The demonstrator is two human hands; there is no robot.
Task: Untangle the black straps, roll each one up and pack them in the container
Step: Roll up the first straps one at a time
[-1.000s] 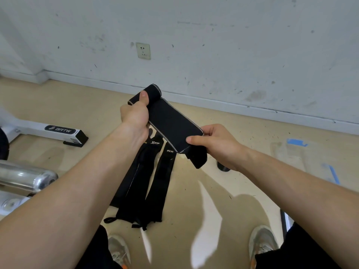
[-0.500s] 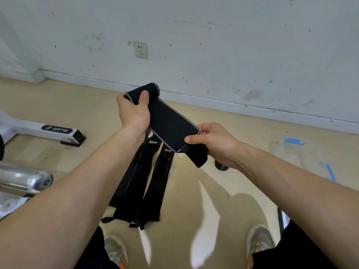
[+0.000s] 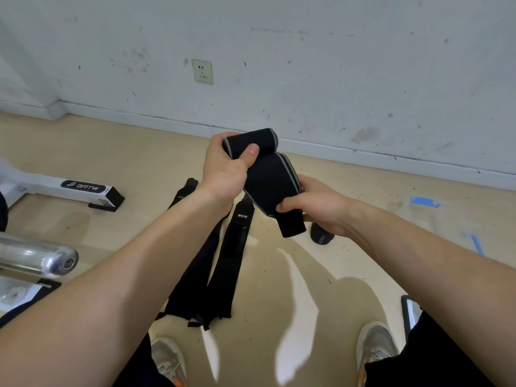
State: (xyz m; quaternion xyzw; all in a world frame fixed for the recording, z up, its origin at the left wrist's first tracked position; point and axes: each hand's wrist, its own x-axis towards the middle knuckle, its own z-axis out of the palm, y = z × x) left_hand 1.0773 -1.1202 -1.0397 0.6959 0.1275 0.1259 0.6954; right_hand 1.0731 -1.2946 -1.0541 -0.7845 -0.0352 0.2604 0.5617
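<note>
left grip (image 3: 226, 169): fingers and thumb curled tight round the rolled end of the held strap, thumb pressed on the front of the roll.
right grip (image 3: 315, 208): thumb and curled fingers pinch the lower, unrolled end of the same strap; clamped on it, lower in view than the left grip.
held strap (image 3: 270, 182): black with grey edging, in the air between the two grips. its upper end is wound into a short roll in the left grip, a flat stretch runs down and right to the right grip, and a short black tab hangs below the right thumb.
loose straps (image 3: 226, 261): black, lying flat on the floor under the forearms, side by side and overlapping at the near ends, where thin loops show; small white lettering on a far end.
dark roll (image 3: 321, 237): black rounded thing on the floor just under the right grip, mostly hidden; cannot tell what it is.
container (image 3: 418, 216): clear, only a faint outline on the floor to the right, well apart from the loose straps, with blue pieces on it; contents cannot be made out.
floor (image 3: 363, 191): pale tan, glossy, with arm shadows.
shoes (image 3: 377, 350): two light ones at the bottom edge.
machine base (image 3: 83, 188): white with a black end cap and a "brtw" label, on the floor at left.
chrome bar (image 3: 42, 259): shiny, nearer, at the left edge.
wall (image 3: 335, 65): white, scuffed.
socket (image 3: 202, 71): white, low on the wall.
</note>
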